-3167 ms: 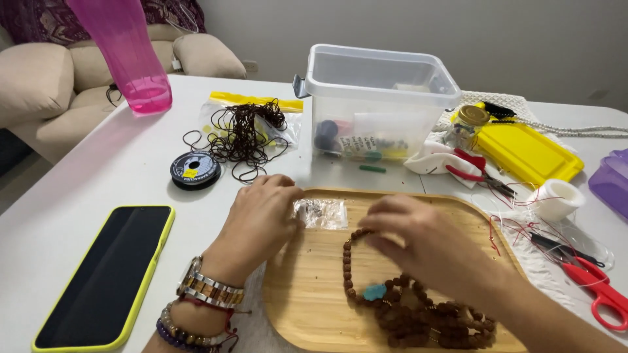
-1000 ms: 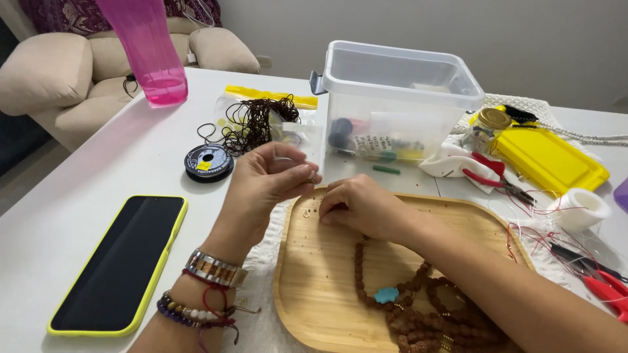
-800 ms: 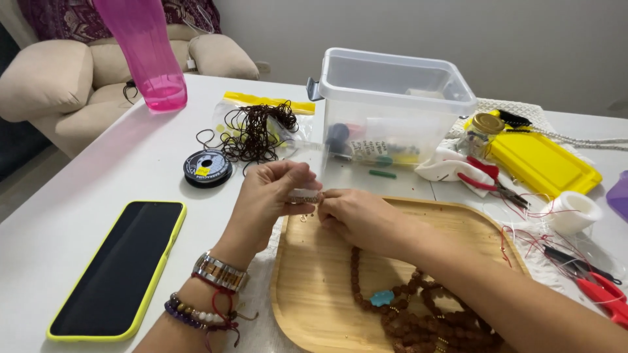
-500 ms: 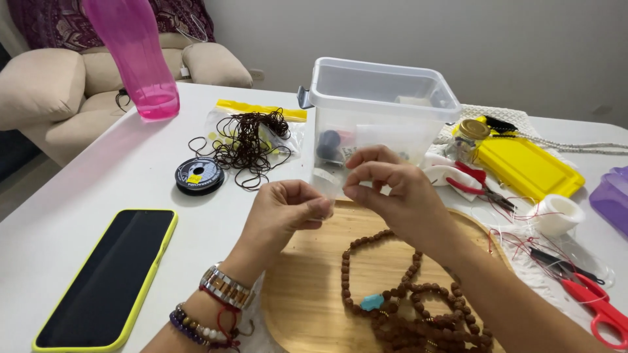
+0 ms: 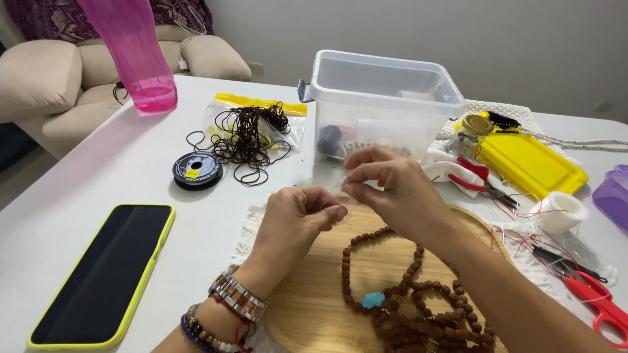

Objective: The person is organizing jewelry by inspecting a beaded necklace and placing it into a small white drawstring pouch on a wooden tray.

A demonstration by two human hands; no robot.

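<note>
On the white counter (image 5: 98,163), at the far left, lies a dark phone (image 5: 104,274) in a yellow case, and behind it stands a pink bottle (image 5: 134,55). A black cord spool (image 5: 197,170) with a yellow label sits near a yellow-topped clear bag (image 5: 258,121) of dark cord. The left hand (image 5: 294,219) and right hand (image 5: 392,186) each pinch a small clear bag (image 5: 343,196) above the wooden tray (image 5: 314,301), where brown beads (image 5: 418,307) lie. Behind stands a clear plastic box (image 5: 383,98); to the right lies a yellow lid (image 5: 530,163).
</note>
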